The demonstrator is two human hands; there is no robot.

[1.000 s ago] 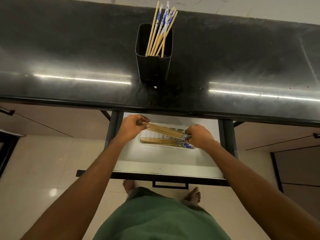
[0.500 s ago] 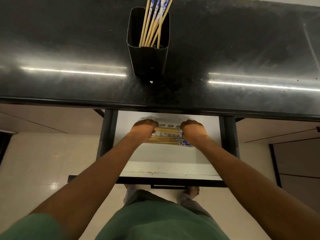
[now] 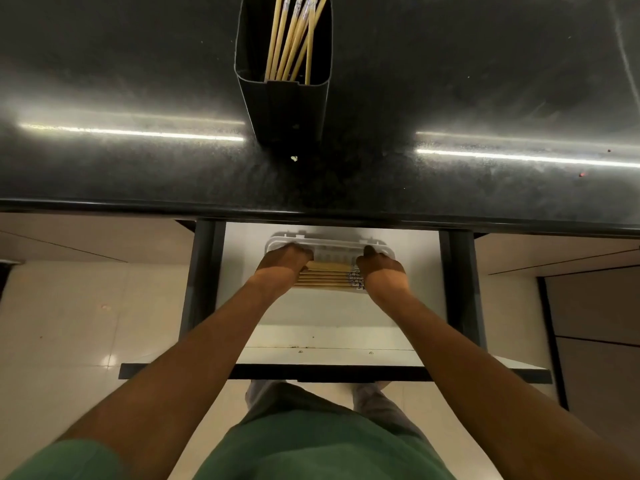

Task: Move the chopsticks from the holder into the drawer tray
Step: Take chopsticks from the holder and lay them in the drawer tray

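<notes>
A black holder (image 3: 289,109) stands on the dark counter with several chopsticks (image 3: 294,39) leaning in it. Below, in the open white drawer (image 3: 329,341), lies a clear tray (image 3: 332,244). A bundle of chopsticks (image 3: 327,277) with blue-patterned right ends lies flat in the tray. My left hand (image 3: 282,263) is closed over the bundle's left end. At the right end my right hand (image 3: 381,268) grips the same bundle. The fingertips of both hands are hidden.
The black counter (image 3: 450,98) overhangs the back of the drawer. Dark drawer rails (image 3: 202,271) run along both sides, and the drawer front (image 3: 332,372) juts toward me. Pale floor tiles and my feet show below.
The bundle, tilted above the tray a second ago, now lies level in the tray. Both hands have moved deeper into the drawer, under the counter edge.
</notes>
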